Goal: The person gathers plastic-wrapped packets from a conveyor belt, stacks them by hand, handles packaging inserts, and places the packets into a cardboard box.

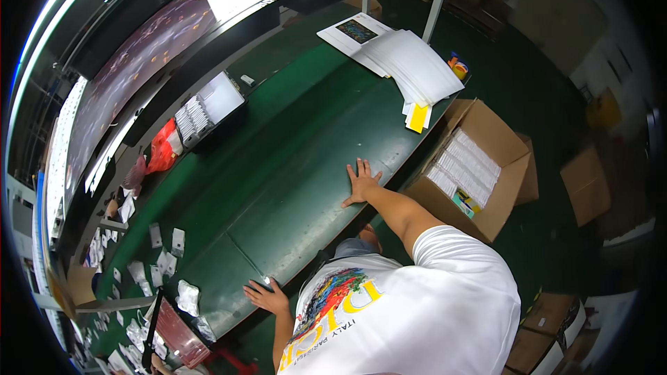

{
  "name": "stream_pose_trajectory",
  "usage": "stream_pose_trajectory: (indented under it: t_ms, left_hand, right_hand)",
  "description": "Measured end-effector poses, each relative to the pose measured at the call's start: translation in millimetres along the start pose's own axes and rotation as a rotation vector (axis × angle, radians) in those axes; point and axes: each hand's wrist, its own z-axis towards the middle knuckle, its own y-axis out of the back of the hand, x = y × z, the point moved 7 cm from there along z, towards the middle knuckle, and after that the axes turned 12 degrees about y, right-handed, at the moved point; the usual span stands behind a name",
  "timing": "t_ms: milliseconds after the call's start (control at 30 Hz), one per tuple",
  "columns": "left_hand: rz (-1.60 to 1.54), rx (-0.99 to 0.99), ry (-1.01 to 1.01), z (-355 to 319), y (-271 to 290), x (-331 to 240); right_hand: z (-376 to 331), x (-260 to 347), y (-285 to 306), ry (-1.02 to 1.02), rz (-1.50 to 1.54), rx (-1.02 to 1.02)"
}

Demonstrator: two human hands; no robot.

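Note:
My left hand (pixel 269 297) lies with its fingers spread at the near edge of the green worktable (pixel 257 201). Beside its thumb shows a small white bit, too small to name. Farther right, my right hand (pixel 362 184) rests flat on the same tabletop, fingers fanned out and holding nothing. Just past my right forearm stands an open cardboard box (pixel 497 139), off the table's edge. Rows of thin white packs (pixel 464 170) fill it, with a yellow and teal piece (pixel 465 203) at one corner.
Fanned white sheets (pixel 410 59) lie at the table's far right end, near an orange tape roll (pixel 458 68). A grey tray (pixel 221 101) of small packs and a red bag (pixel 163 147) line the far side. Small white packets (pixel 167 262) are scattered left, by a red bin (pixel 182 337).

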Motion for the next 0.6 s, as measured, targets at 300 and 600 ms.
stream_pose_trajectory:
  t_ms: [300, 600]
  left_hand:
    - [-0.018, 0.024, -0.014, -4.0, 5.0, -2.7]
    - [-0.04, 0.014, -0.024, -4.7, 7.3, -4.5]
  right_hand:
    - [-2.4, 2.8, 2.0, -0.009, -0.032, 0.018]
    - [-2.8, 4.0, 3.0, -0.014, -0.051, 0.019]
